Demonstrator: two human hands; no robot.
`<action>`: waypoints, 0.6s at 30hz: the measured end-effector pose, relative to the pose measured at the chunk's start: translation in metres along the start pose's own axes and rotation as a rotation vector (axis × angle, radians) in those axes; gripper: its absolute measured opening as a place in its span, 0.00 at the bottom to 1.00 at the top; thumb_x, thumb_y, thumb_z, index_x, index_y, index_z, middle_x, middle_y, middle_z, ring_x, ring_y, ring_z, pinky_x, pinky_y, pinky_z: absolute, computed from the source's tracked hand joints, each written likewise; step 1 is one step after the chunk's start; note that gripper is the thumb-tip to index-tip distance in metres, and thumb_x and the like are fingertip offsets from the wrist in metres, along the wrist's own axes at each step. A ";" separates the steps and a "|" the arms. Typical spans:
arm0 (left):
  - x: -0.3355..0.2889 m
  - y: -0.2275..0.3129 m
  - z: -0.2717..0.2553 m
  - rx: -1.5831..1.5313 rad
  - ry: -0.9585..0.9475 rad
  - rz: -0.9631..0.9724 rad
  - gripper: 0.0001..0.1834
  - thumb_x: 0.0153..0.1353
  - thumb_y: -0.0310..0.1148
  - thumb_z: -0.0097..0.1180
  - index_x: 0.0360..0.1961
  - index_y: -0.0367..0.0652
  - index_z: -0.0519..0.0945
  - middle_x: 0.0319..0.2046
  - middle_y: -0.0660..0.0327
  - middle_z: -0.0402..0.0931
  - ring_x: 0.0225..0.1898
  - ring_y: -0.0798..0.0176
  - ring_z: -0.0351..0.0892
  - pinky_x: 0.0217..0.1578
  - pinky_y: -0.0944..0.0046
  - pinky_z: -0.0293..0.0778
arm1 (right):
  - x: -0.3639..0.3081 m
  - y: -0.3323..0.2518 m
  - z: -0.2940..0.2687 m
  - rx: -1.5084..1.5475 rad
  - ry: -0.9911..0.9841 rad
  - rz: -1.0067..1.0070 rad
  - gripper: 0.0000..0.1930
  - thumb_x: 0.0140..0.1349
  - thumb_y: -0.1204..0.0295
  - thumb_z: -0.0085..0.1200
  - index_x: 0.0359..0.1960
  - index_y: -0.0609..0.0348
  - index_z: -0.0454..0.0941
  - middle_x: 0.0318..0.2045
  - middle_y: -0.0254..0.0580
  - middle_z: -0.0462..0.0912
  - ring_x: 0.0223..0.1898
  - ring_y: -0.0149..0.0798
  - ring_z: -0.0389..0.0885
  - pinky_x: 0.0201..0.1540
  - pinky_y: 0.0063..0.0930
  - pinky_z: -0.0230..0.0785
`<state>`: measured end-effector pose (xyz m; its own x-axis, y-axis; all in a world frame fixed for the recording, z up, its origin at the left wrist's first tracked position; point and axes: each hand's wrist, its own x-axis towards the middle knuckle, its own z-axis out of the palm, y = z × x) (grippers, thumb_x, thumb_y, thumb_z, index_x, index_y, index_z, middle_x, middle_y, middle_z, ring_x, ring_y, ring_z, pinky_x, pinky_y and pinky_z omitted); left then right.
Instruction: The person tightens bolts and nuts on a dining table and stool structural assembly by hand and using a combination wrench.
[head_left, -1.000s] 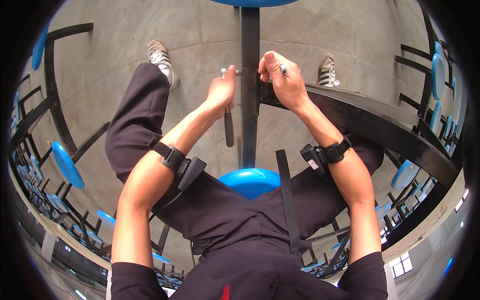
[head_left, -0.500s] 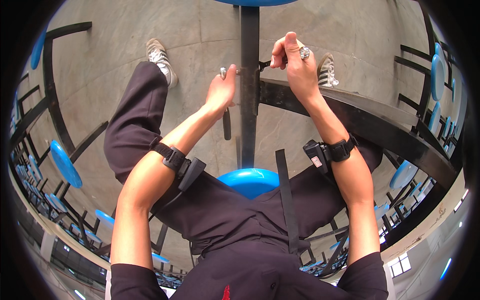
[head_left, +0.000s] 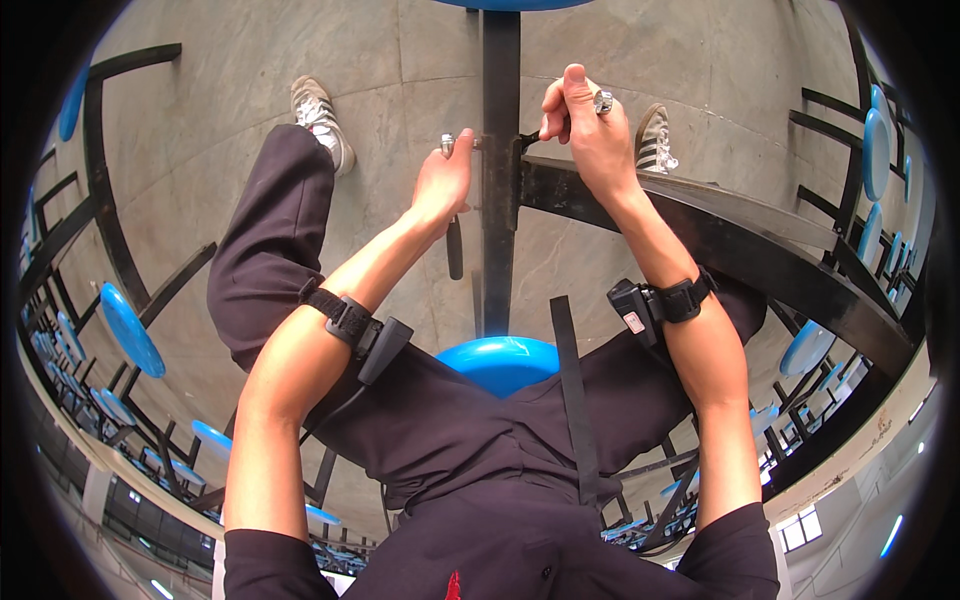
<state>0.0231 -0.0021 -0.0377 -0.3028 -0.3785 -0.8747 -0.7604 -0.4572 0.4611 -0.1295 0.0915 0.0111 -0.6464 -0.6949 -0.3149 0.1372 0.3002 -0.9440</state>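
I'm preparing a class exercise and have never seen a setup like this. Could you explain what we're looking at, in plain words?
There is no robot here: these are a person's own bare hands. The view comes from a fisheye camera worn on the head, looking down, so straight edges bend near the rim.

The left hand holds a tool with a dark handle and a silvery head. The right hand curls around a slim dark piece, too hidden to identify. Between the hands runs a black beam, with a blue seat at its near end. Instead of a tabletop, grey floor lies below. Both forearms wear strapped black devices.
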 end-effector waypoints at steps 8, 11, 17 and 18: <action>0.000 0.001 0.002 -0.017 -0.006 -0.006 0.29 0.63 0.58 0.42 0.39 0.37 0.72 0.18 0.68 0.57 0.17 0.70 0.61 0.19 0.65 0.65 | 0.001 0.002 0.001 0.001 0.031 0.009 0.28 0.68 0.47 0.39 0.23 0.61 0.72 0.16 0.33 0.73 0.21 0.27 0.74 0.29 0.21 0.65; 0.002 0.000 0.001 -0.006 0.005 -0.002 0.28 0.63 0.58 0.42 0.37 0.38 0.71 0.17 0.68 0.57 0.16 0.70 0.60 0.17 0.65 0.63 | -0.007 0.000 0.012 -0.069 -0.051 -0.122 0.27 0.68 0.48 0.40 0.23 0.62 0.71 0.15 0.32 0.71 0.20 0.26 0.73 0.24 0.23 0.64; 0.001 0.003 0.001 0.000 0.023 -0.036 0.33 0.64 0.57 0.39 0.36 0.30 0.74 0.18 0.61 0.66 0.15 0.64 0.65 0.18 0.59 0.65 | -0.039 0.004 0.034 -0.265 -0.057 -0.265 0.22 0.67 0.56 0.45 0.20 0.61 0.68 0.15 0.45 0.68 0.17 0.47 0.66 0.21 0.35 0.59; 0.000 0.005 0.001 -0.005 0.003 -0.062 0.33 0.64 0.57 0.39 0.35 0.30 0.74 0.18 0.60 0.67 0.15 0.63 0.66 0.17 0.60 0.64 | -0.043 0.004 0.036 -0.329 -0.075 -0.297 0.22 0.67 0.57 0.45 0.18 0.60 0.66 0.14 0.44 0.65 0.18 0.49 0.64 0.22 0.38 0.57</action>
<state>0.0186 -0.0038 -0.0352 -0.2532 -0.3516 -0.9013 -0.7746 -0.4844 0.4066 -0.0747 0.0987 0.0176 -0.5640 -0.8241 -0.0528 -0.2998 0.2639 -0.9168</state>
